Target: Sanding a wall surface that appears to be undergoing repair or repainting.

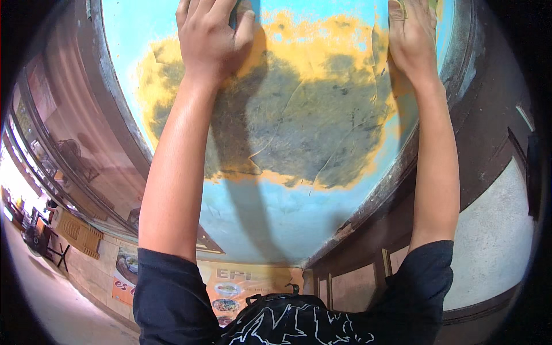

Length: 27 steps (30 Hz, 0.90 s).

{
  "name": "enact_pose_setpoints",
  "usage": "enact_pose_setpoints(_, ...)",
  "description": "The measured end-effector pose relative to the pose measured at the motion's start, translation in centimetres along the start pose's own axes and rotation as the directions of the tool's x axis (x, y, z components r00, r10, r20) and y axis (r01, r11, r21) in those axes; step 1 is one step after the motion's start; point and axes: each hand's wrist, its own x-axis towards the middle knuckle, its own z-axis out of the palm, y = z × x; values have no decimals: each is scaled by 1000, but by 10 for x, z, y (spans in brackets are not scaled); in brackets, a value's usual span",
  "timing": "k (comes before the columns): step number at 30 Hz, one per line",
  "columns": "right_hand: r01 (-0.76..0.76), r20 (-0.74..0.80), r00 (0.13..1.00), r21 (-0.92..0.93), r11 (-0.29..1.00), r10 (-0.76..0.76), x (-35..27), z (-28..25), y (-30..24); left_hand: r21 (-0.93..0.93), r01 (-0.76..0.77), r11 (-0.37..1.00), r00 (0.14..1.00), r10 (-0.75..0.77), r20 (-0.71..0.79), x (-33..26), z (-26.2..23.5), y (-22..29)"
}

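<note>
Both my arms reach up across a light blue painted surface (pixel 247 198) with a large yellow-orange and grey worn patch (pixel 322 115). At the top left, my left hand (pixel 211 37) lies against the surface, its fingers curled and its thumb beside a dark thing I cannot make out. My right hand (pixel 417 43) is at the top right, near the surface's edge. Its thumb bends over something with a yellowish edge, mostly hidden. The fingertips of both hands are cut off by the upper rim. Long cracks or creases run through the grey part.
Dark, worn wooden framing (pixel 368 213) borders the surface on the right. Brown-framed panes (pixel 75 132) stand on the left. Lower down hang a food poster (pixel 227 287) and another poster (pixel 123 273). A yellowish plastic chair (pixel 77 233) is at the far left.
</note>
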Motion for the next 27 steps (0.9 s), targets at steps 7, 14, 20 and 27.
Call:
enact_pose_setpoints(7,84,140,988,-108,991,-68,-60,18,-47,24,-7,1000,1000,7,-2,-1,-3,-8)
enact_pose_setpoints(14,32,159,987,-66,997,-22,0,-10,-24,-22,28,999,1000,-27,8,-1,-4,6)
enact_pose_setpoints(20,71,116,992,-117,991,-57,-45,10,-34,-4,18,1000,1000,-18,8,0,-4,5)
enact_pose_setpoints(27,-3,171,985,-53,999,12,-30,5,-44,-17,26,1000,1000,-26,13,-1,-4,4)
